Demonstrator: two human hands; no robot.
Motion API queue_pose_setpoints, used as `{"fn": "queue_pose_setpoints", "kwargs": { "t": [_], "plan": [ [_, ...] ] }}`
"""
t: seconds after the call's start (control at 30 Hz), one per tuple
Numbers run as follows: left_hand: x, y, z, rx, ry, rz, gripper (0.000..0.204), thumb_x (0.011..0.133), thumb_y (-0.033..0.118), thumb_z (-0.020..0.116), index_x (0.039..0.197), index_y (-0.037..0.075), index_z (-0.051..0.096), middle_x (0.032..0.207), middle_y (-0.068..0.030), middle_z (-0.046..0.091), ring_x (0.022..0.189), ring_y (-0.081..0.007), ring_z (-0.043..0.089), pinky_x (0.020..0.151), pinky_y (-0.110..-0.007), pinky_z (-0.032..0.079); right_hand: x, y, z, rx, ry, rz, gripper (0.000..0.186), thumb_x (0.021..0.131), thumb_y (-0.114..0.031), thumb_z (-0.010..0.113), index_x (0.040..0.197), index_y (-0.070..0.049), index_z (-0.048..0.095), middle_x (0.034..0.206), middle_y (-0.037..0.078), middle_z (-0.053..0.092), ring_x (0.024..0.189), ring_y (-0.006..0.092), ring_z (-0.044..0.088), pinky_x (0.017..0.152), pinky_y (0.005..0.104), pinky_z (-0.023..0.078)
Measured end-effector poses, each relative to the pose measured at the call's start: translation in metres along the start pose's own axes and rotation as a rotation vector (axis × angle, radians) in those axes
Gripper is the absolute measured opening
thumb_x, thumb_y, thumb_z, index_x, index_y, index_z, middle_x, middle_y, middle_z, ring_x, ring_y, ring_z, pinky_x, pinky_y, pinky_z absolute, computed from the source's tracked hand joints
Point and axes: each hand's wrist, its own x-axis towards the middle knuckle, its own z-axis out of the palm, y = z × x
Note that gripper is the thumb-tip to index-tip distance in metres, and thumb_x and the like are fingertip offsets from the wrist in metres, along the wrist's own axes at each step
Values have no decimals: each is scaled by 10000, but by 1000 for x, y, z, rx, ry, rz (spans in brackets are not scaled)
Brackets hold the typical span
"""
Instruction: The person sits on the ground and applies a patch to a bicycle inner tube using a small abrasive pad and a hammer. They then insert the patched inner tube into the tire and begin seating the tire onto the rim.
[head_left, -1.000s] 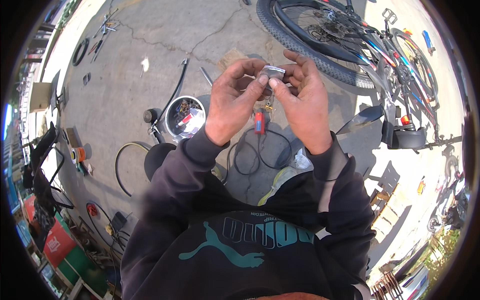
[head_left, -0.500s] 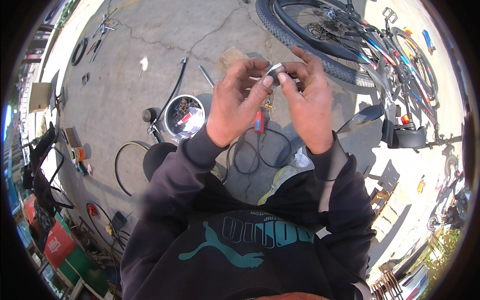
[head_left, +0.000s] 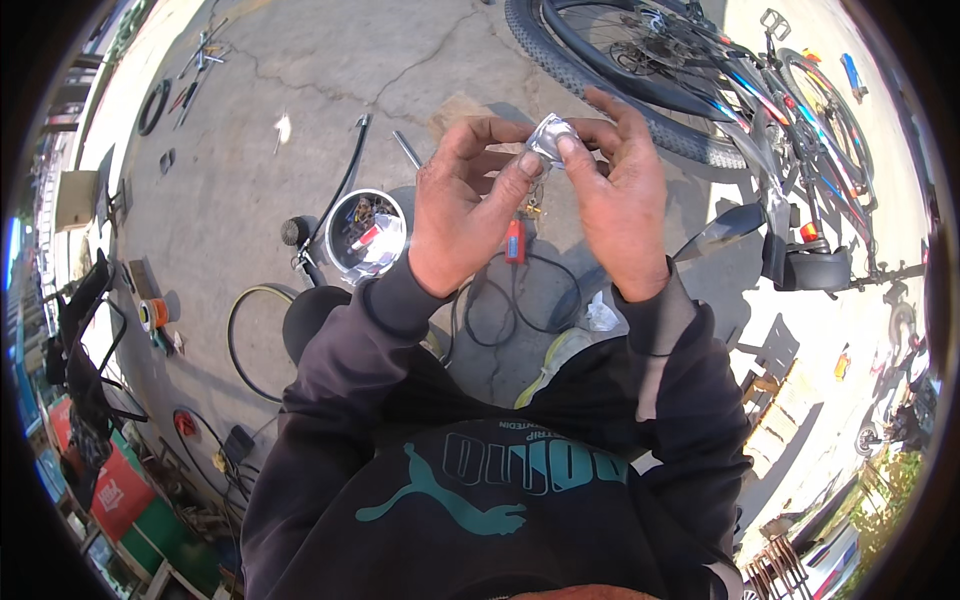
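Observation:
Up in front of me, both hands pinch a small piece of shiny silver foil (head_left: 549,138), which looks like the backing of a tyre patch. My left hand (head_left: 462,205) is closed on its lower left side, thumb against the fingers. My right hand (head_left: 622,195) presses its thumb onto the foil's right side, the other fingers curled behind it. Light catches the foil's creased face; its underside is hidden. On the ground beyond my right hand lies a bicycle wheel with a knobbly black tyre (head_left: 690,148).
A white bucket (head_left: 402,225) of small parts stands left of my hands, beside a floor pump with a black hose (head_left: 350,165). A red tool (head_left: 515,243) and a looped dark cable (head_left: 575,300) lie below. Hand tools (head_left: 203,58) are scattered far left; a bicycle (head_left: 800,120) lies right.
The piece has been tilted, so its silver face now shows where mostly a dark side and a bright edge showed before. Both hands stay close together in about the same place.

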Motion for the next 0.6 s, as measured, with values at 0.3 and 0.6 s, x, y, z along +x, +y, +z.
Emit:
{"fn": "queue_pose_setpoints", "kwargs": {
  "t": [0.3,0.6],
  "plan": [
    [10,13,-15,-110,-124,-360,268,984,200,661,1128,-21,615,1007,-83,699,868,-151,703,739,-264,558,-1,-6,-3,-104,-121,-18,447,984,-68,576,1391,61,443,1118,130,684,1035,154,629,911,276,484],
    [10,4,-18,-302,-220,-483,322,1013,290,613,1140,-6,598,1048,-83,660,899,-167,698,721,-273,562,3,-3,-3,115,-145,63,434,961,16,505,1385,74,436,1119,162,681,1000,182,664,872,287,528]
  ]
}}
